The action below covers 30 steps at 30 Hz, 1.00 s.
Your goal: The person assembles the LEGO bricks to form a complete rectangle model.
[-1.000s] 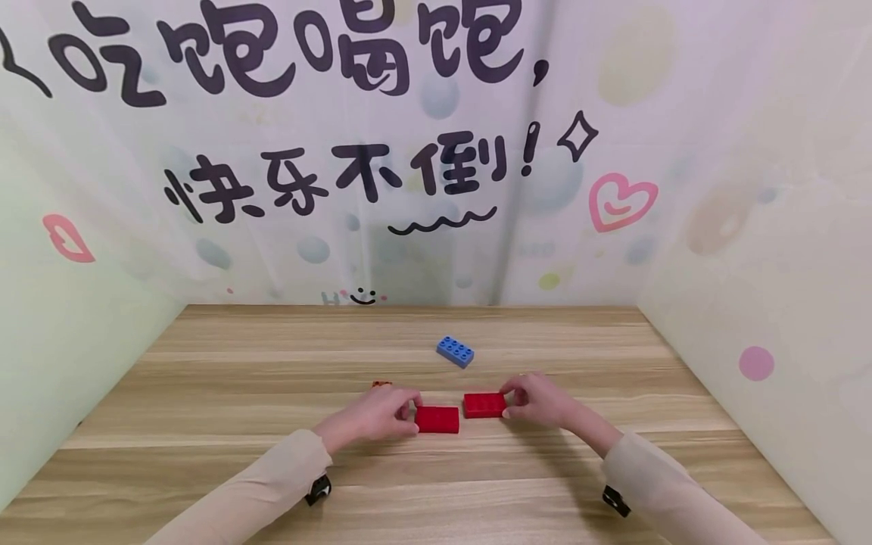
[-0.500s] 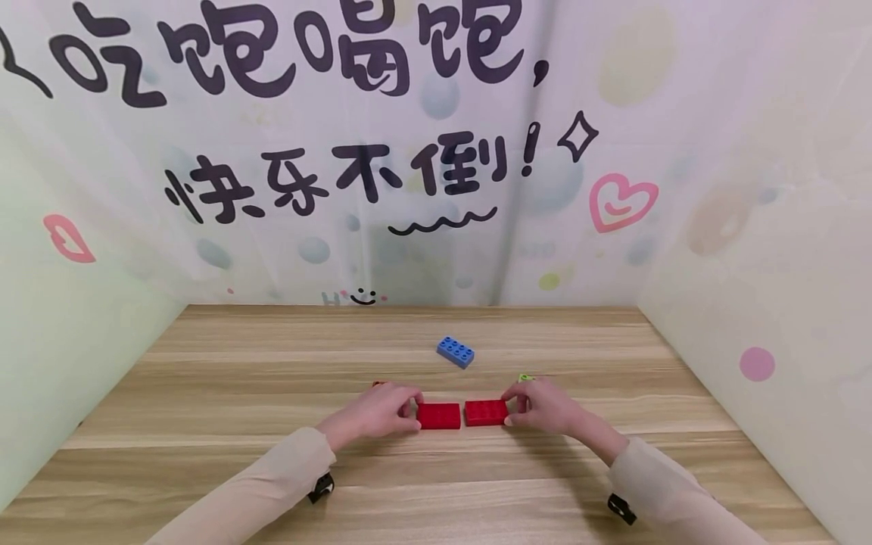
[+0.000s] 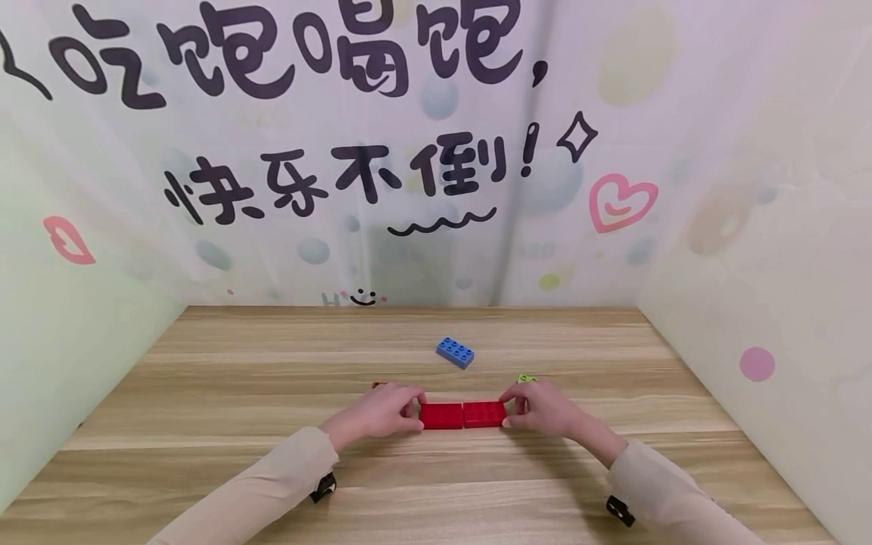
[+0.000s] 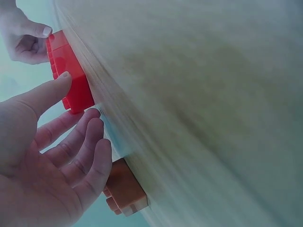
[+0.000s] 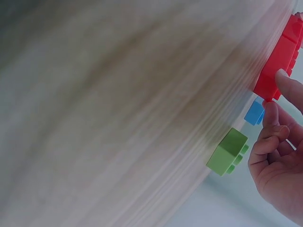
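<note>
Red bricks, left brick (image 3: 441, 415) and right brick (image 3: 484, 414), sit end to end at frame centre; left hand (image 3: 378, 412) and right hand (image 3: 545, 409) each pinch one. Uneven pushing could skew the joint.

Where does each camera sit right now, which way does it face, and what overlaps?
Head: above, facing forward and down at the table; both hands and sleeves show.
Left wrist: beside the left hand, facing the left red brick and an orange brick.
Right wrist: beside the right hand, facing the right red brick and a green brick.
Shared: all views show red bricks.
</note>
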Motion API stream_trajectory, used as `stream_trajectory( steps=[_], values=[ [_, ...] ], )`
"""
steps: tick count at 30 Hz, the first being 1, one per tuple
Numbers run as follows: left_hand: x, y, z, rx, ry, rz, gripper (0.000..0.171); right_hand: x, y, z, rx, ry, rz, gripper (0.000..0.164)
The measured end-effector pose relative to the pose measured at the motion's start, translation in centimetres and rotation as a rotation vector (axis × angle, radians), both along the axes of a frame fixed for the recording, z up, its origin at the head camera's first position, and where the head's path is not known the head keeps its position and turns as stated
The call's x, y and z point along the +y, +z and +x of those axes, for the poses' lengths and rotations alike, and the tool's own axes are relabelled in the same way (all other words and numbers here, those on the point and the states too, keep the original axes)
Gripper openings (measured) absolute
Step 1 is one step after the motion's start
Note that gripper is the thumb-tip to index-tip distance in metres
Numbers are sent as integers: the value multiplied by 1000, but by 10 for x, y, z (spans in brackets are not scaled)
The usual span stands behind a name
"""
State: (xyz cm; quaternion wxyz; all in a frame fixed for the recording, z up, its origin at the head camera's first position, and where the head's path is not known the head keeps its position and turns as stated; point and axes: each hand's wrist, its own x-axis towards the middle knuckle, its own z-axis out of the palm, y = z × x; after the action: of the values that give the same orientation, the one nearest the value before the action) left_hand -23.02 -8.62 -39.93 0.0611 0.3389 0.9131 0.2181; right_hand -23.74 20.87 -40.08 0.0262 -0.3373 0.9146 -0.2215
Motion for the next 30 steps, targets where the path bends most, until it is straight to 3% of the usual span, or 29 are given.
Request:
stream_trajectory(
  steps=[30],
  values=[
    [1,-2,-1,0,-13,6,25,-1,0,1,30,11,-7,28]
  ],
)
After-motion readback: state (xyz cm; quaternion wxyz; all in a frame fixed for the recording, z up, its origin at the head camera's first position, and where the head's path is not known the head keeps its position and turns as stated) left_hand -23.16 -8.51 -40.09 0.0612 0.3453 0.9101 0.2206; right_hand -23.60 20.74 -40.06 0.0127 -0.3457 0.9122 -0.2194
